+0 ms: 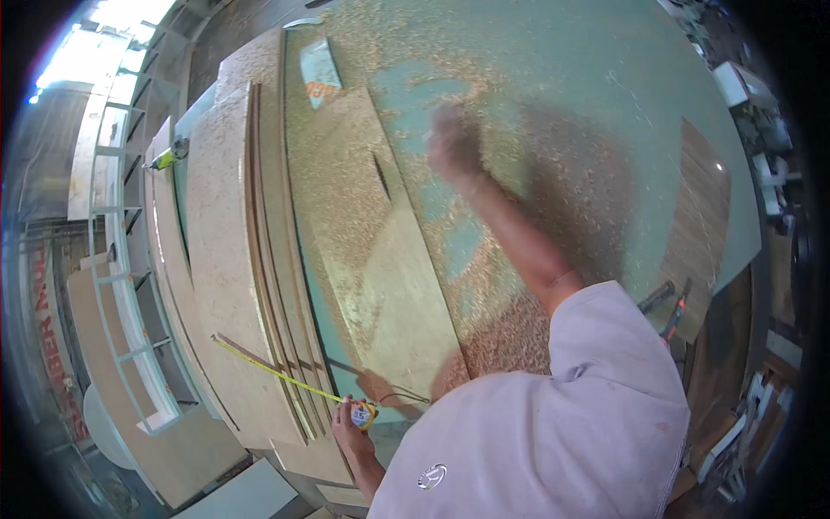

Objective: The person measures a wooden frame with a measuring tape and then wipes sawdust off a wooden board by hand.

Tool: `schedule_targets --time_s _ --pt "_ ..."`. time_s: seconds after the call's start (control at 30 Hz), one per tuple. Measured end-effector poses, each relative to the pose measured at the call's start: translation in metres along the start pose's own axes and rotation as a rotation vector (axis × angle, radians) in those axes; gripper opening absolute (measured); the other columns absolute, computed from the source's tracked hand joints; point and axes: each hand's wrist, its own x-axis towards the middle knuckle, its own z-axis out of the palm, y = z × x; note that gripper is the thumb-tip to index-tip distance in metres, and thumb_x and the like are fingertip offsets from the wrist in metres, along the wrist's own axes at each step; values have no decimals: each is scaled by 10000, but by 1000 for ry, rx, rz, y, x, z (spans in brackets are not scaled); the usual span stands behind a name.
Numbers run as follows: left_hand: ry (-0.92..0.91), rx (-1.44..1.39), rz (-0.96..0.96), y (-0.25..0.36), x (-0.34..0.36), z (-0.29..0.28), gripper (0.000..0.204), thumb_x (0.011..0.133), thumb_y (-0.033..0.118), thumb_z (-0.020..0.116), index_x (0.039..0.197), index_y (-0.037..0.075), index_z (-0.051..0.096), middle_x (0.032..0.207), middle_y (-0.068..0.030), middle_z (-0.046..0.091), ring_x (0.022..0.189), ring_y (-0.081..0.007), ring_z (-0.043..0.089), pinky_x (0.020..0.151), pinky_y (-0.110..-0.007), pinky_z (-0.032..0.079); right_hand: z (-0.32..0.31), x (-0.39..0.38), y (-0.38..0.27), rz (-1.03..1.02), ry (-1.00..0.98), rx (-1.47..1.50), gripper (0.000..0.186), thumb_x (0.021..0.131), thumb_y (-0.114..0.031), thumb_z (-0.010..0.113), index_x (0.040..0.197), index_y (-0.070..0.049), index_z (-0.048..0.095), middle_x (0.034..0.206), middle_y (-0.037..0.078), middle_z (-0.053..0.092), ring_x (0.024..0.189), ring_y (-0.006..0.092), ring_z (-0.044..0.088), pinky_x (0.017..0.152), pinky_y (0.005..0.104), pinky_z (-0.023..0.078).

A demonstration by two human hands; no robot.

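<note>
My left hand (352, 439), low in the view, is closed round a tape measure (364, 416) with a yellow and grey case. Its yellow blade (285, 375) is drawn out to the left, across long wooden strips (270, 259) and onto a wide pale panel (216, 233). My right hand (455, 145) is stretched far forward over the green tabletop (553, 52), above scattered wood shavings (497, 285). Motion smears its fingers, so what they hold, if anything, does not show. Left of that arm lies a long pale board (398, 285), partly covered with shavings.
A small printed packet (320, 71) lies among the shavings at the far end. At the right are a brown wood-grain panel (696, 216), a dark-headed hammer (657, 297) and a red-and-black tool (677, 311). A green power tool (169, 154) and a metal ladder frame (121, 285) stand at the left.
</note>
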Motion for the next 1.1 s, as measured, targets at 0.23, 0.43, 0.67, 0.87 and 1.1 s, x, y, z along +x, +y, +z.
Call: schedule_targets --time_s 0.23,0.43,0.67,0.87,1.1 --pt "-19 -62 76 -2 -22 -5 379 964 322 642 1180 14 590 997 -164 677 840 -257 701 662 -381 615 -38 -119 -17 -268 -75 62 507 1042 -348 331 1451 -86 477 1533 203 414 1456 346 343 1202 532 238" --pt "-45 -4 115 -15 -33 -32 345 961 317 645 1146 29 597 971 -161 685 820 -255 696 663 -379 614 -47 -74 219 344 90 -100 356 1001 -265 449 1240 -23 556 1142 225 622 1124 384 590 950 553 459" --pt "-43 -24 153 -24 -47 -25 385 968 313 639 1190 1 595 971 -164 683 819 -237 692 650 -367 608 -86 -234 0 -310 32 160 500 935 -174 535 1405 -18 463 1447 267 457 1406 411 383 1175 650 198" --pt "-142 37 187 -19 -67 -12 422 969 322 642 1201 -28 594 979 -167 680 818 -226 691 656 -371 610 -20 -286 -31 -344 43 -549 581 1028 -306 411 1508 12 333 1594 212 300 1505 354 234 1242 551 75" --pt "-135 80 194 -41 -70 -34 409 959 316 647 1180 -25 606 983 -166 678 835 -231 686 652 -371 610 -97 -206 200 244 60 -214 577 1017 -264 420 1548 -62 318 1608 190 302 1507 374 233 1213 611 83"
